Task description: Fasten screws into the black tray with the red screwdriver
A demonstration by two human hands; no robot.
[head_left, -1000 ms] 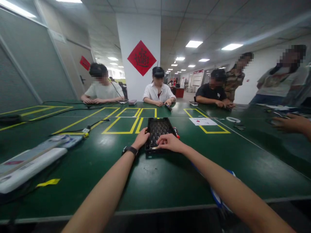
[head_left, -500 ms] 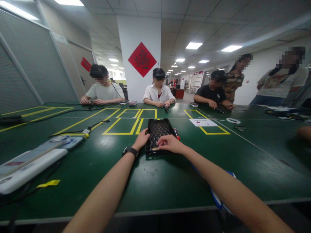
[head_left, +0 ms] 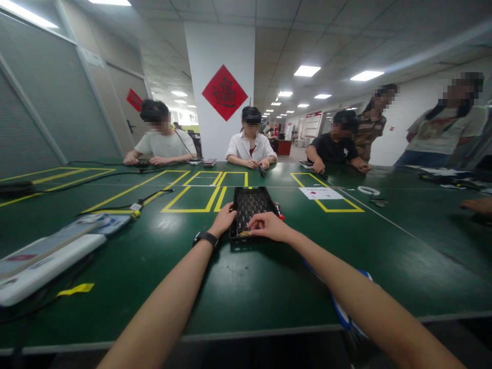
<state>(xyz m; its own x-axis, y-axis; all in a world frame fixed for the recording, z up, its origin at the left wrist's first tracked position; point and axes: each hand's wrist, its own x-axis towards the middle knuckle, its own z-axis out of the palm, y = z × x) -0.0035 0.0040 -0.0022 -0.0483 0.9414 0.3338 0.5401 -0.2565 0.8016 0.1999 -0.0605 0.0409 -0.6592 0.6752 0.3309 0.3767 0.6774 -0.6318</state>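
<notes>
A black open-topped box [head_left: 240, 240] rests on the table in front of me, its floor covered with rows of round cell-like shapes. My left hand [head_left: 223, 220] is closed on the box's left wall, with a dark watch on that wrist. Over the near right part of the box, my right hand [head_left: 269, 226] has its fingers curled and pinched together. A small yellowish piece [head_left: 244, 233] lies by its fingertips along the near wall; whether they grip it is unclear. A small red object [head_left: 282, 217] shows just beyond the box's right side, partly behind my right hand.
The green table [head_left: 238, 292] carries yellow tape outlines. Phone-like slabs and a white case [head_left: 54, 269] with cables lie at left. A paper sheet [head_left: 321, 193] and a white ring [head_left: 368, 190] are farther right. A blue-and-white item sits under my right forearm. Several people are across the table.
Both my hands stay at the box, with hardly any movement; my right fingers have shifted very slightly. Across the table at right, a seated person's hand has moved left.
</notes>
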